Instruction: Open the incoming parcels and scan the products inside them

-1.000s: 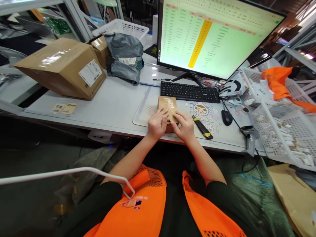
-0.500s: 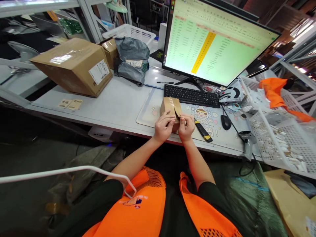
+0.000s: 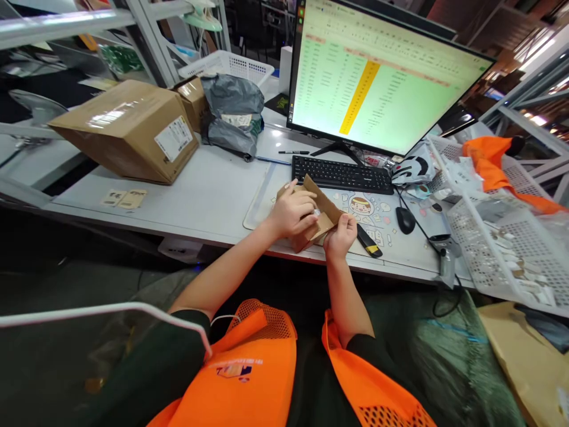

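A small cardboard box [image 3: 303, 242] stands at the desk's front edge with its top flaps raised. My right hand [image 3: 340, 235] pinches the right-hand flap between thumb and fingers. Over the box's left side and opening lies my left hand [image 3: 293, 211], its fingers apart and stretched to the right. Something small and pale shows by its fingertips inside the box, too little of it to name. Just right of my right hand, a black and yellow utility knife [image 3: 370, 242] rests on the desk mat [image 3: 258, 207].
Behind the box are a keyboard [image 3: 347, 174] and a monitor [image 3: 355, 77]; a mouse [image 3: 405, 220] lies to the right. White baskets [image 3: 484, 249] line the right side. A large carton [image 3: 128, 127] and a grey plastic parcel [image 3: 233, 112] stand at left.
The box's top flaps have come apart and up. My left hand has moved onto the box's opening, while my right hand has drawn a flap out to the right.
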Motion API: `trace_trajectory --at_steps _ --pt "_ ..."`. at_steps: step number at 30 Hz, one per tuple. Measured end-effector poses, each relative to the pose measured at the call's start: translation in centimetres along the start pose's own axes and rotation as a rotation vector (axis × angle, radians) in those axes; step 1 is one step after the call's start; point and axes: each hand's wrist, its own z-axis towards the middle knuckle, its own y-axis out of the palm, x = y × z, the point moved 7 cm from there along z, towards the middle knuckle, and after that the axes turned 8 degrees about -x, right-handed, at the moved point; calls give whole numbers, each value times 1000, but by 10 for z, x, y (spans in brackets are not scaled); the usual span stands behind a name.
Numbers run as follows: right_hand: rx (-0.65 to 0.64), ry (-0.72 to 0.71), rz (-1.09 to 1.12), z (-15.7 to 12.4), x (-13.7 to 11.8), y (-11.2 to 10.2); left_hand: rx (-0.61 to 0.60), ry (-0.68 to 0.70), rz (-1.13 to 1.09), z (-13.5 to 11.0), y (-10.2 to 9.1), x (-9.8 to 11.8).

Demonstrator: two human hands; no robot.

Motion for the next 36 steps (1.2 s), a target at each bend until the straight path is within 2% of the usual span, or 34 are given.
trace_trajectory --at_steps 2,5,7,8,10,13,15,17,18,20,21,23,25,26,28,30,32,34,36 --pt "35 66 86 -2 4 5 231 33 51 -11 -10 3" --pt "55 149 160 -4 8 13 523 -48 121 -48 -14 15" --pt "57 189 181 -4 9 14 597 -87 107 -72 -15 25" --pt "48 206 182 -3 10 14 594 -93 84 -79 -17 29" --pt "11 223 155 -1 12 13 513 -129 38 -83 -24 32" --pt "-57 160 -30 4 5 7 318 -314 59 -66 -41 13" --pt "-85 -7 -263 5 -15 2 140 -440 118 -44 -48 -11" --pt "-147 -275 -500 1 -49 6 -83 -523 151 -19 -44 -36" --pt "-218 -415 -595 -5 -66 13 -205 -569 159 -8 -39 -49" --pt "-480 -605 -756 -20 -88 36 -436 -668 168 7 -29 -71" --pt "-646 -632 -838 -28 -91 50 -525 -707 164 13 -26 -80" --pt "-925 -581 -996 -40 -84 69 -636 -755 128 22 -26 -94" --pt "-1035 -497 -1100 -42 -73 76 -686 -821 23 25 -32 -108" --pt "-1025 -483 -1111 -40 -69 74 -694 -877 -71 22 -35 -116" --pt "-927 -543 -1042 -36 -68 62 -665 -1024 -340 8 -39 -129" --pt "-780 -661 -900 -37 -70 36 -568 -1164 -634 -12 -37 -135" --pt "-650 -732 -793 -45 -67 3 -448 -1259 -824 -34 -34 -137" --pt "-556 -676 -809 -53 -57 -28 -336 -1293 -905 -53 -32 -136" --pt "-501 -501 -896 -59 -40 -53 -174 -1281 -911 -64 -37 -136"
